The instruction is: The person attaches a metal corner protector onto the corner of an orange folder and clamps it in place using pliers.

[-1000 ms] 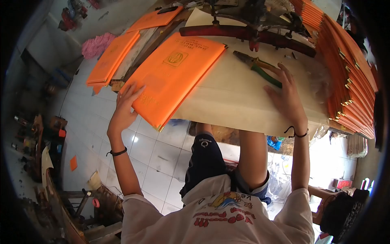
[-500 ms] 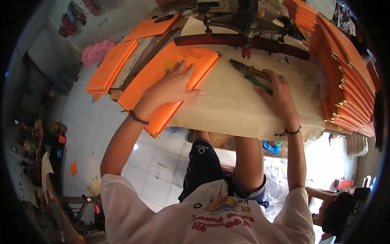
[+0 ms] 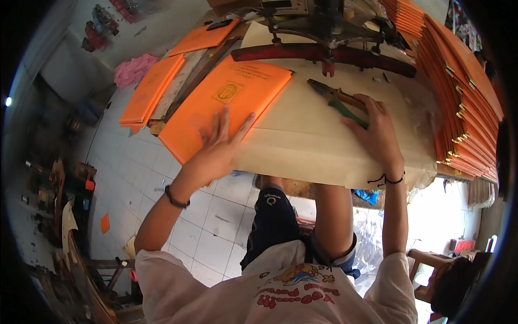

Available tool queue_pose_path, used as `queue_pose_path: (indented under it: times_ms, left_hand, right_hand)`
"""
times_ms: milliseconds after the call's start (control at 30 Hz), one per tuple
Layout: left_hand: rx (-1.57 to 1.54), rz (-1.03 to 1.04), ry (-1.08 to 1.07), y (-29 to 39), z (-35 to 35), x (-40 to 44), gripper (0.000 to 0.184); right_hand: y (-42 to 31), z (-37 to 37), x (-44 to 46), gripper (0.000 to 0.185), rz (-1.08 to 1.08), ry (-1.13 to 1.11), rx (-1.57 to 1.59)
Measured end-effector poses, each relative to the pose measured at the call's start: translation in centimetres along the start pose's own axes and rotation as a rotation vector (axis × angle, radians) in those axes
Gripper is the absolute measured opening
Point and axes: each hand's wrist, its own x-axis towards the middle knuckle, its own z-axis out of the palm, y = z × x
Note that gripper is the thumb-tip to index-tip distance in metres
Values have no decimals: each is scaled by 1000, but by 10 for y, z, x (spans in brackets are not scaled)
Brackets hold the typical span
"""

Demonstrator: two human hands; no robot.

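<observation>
An orange folder (image 3: 253,86) with gold lettering and a gold emblem (image 3: 227,92) lies aslant at the left of the work surface. My left hand (image 3: 216,151) is over its near part, fingers spread and slightly blurred; whether it presses on the cover I cannot tell. To the right, my right hand (image 3: 382,134) has its thumb and fingers round the handles of green-handled pliers (image 3: 344,106). The pliers rest low over the cream sheet (image 3: 302,135), jaws pointing to the far left. My palm hides the handle ends.
Above the sheet hangs a dark press with a red-brown bar (image 3: 280,52). A tall pile of orange folders (image 3: 464,108) stands at the right. More folders (image 3: 154,89) lie at the left, and a dark phone (image 3: 219,25) rests on another. A person's dark-haired head (image 3: 456,286) shows at lower right.
My left hand has slid down the folder toward me, uncovering the gold emblem. The right hand keeps its hold on the pliers, and the view has shifted slightly.
</observation>
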Motion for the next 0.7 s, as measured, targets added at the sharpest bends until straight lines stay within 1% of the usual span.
queue_pose_path:
  times_ms: [100,167,300,367,433,600,700]
  left_hand:
    - [8,1,201,-2,25,-5,94]
    - [-15,44,219,-7,28,-12,93]
    - [-5,112,227,3,30,-37,92]
    - [-23,123,194,11,26,-54,92]
    - [-5,133,175,13,25,-61,91]
    - [131,194,205,3,18,-60,84]
    - [98,271,232,-4,11,-48,83]
  right_hand:
    - [-1,0,-1,52,27,-9,13]
    - [0,-1,1,52,39,-27,19]
    - [-3,1,-2,50,31,24,15]
    - [-4,2,-1,49,58,43,51]
    - [-2,3,-1,48,41,68,37]
    - [5,9,-2,47,47,120,-17]
    - [4,10,-3,47,45,110,-58]
